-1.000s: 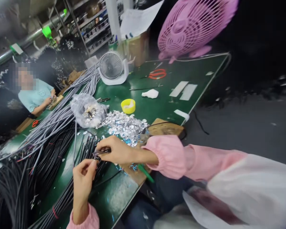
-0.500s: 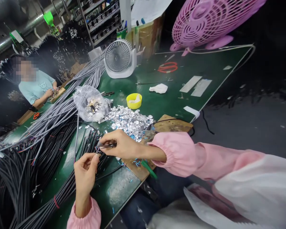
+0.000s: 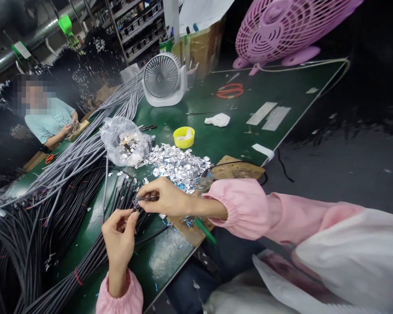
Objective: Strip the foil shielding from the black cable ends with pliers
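My left hand (image 3: 120,237) is closed in a pinch on the end of a black cable, where small coloured wires show; most of the cable is hidden by the fingers. Just above it, my right hand (image 3: 166,197) is closed around a small dark tool (image 3: 149,198) with a thin metal tip, its exact kind too small to make out. The tip meets the wire end by my left fingertips. Beneath both hands lies a bundle of black cables (image 3: 98,253), tied with a red band (image 3: 78,276).
A heap of foil scraps (image 3: 180,168) lies beyond my right hand, near a plastic bag (image 3: 126,141) and a yellow dish (image 3: 184,143). Grey cables (image 3: 81,144) run along the left. A white fan (image 3: 163,80) stands behind. A person (image 3: 49,115) sits far left.
My left hand has shifted slightly right and up, closer to the right hand. The right hand keeps the tool at nearly the same spot.
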Demonstrator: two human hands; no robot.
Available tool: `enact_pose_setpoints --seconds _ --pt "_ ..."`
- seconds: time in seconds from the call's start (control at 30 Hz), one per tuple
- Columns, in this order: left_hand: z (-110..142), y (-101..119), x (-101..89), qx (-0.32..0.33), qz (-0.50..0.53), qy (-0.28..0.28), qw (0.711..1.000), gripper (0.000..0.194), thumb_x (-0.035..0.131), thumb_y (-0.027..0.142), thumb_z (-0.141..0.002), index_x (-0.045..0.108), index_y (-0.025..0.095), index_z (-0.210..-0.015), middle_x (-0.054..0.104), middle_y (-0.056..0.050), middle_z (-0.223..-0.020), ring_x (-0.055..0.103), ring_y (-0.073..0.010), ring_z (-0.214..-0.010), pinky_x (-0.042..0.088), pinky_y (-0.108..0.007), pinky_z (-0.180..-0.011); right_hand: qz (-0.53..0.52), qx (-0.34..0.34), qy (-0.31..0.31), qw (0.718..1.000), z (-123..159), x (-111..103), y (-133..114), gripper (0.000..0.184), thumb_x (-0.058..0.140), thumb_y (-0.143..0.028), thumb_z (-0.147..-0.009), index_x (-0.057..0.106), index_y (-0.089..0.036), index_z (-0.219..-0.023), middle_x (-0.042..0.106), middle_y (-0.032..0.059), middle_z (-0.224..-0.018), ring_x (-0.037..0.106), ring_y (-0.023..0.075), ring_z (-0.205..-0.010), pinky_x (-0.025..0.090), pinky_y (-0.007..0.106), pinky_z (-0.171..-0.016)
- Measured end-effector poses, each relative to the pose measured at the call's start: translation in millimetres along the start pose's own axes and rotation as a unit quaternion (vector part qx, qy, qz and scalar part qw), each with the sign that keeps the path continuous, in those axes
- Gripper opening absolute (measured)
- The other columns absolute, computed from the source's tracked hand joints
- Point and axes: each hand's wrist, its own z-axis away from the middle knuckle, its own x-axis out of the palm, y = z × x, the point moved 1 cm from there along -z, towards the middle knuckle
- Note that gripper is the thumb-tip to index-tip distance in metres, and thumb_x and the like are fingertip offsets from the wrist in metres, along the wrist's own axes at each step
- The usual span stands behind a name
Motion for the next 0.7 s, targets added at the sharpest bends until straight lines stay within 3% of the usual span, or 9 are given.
enact_pose_setpoints --seconds 0.17,0.47,0.7 --pt "-0.6 0.5 0.9 0.025 -0.031 0.001 0.999 0.015 0.06 0.024 -0.073 0.066 0.014 -0.064 0.059 0.0 -0.052 0.051 -0.0087 -0.043 0.038 -0.017 -0.04 0.011 0.006 0.008 1.0 0.1 0.5 -0.2 0.011 0.058 -0.011 -0.064 0.068 -0.01 -0.067 0.053 -0.0033 -0.051 0.043 0.0058 -0.05 0.033 0.018 -0.049" --pt "3.9 -5.3 4.6 0.054 -0.025 0.057 0.997 0.01 0.063 0.024 -0.07 0.062 0.016 -0.064 0.059 0.001 -0.056 0.054 -0.0106 -0.051 0.04 -0.019 -0.047 0.011 0.014 0.001 1.0 0.7 0.4 -3.5 0.008 0.059 -0.012 -0.065 0.067 -0.01 -0.066 0.049 -0.0047 -0.05 0.039 0.0048 -0.049 0.032 0.017 -0.049" --pt "4.0 -3.5 5.3 0.052 -0.054 0.057 0.996 0.015 0.062 0.028 -0.072 0.061 0.017 -0.062 0.058 0.001 -0.057 0.053 -0.0114 -0.052 0.039 -0.02 -0.047 -0.058 0.023 -0.028 0.998 0.2 2.4 1.1 0.01 0.055 -0.012 -0.068 0.064 -0.011 -0.068 0.05 -0.0037 -0.055 0.042 0.006 -0.052 0.032 0.018 -0.049"
